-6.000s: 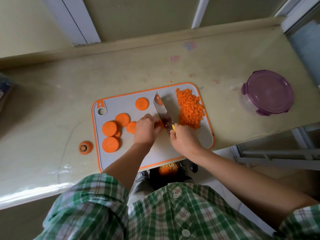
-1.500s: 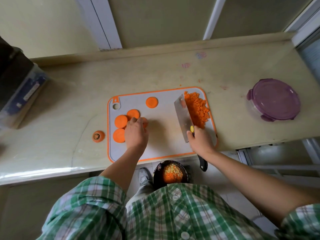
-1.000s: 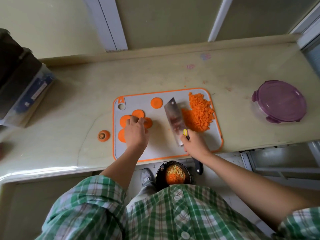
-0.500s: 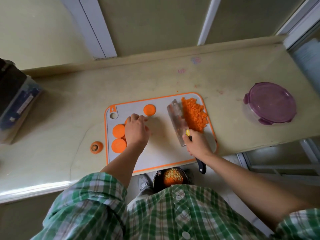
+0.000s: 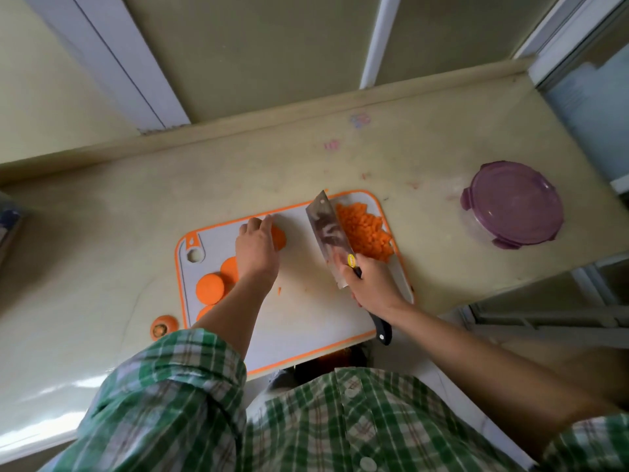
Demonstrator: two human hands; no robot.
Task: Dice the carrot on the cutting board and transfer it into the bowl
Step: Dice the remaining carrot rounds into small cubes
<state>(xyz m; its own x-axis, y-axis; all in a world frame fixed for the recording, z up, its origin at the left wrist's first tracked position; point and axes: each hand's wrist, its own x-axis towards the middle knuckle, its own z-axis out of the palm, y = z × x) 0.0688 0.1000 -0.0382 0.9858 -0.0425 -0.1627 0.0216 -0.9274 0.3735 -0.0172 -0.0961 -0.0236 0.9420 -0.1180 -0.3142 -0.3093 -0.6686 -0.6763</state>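
The round orange carrot slice (image 5: 279, 238) lay upper-centre beneath the near-straight fingers of the left hand (image 5: 257, 250), just left of the steel cleaver (image 5: 326, 233) the right hand (image 5: 371, 284) gripped.

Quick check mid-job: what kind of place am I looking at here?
Most likely a home kitchen: a pale countertop carrying an orange-rimmed cutting board with diced carrot, a cleaver in the right hand, and a purple-lidded food container.
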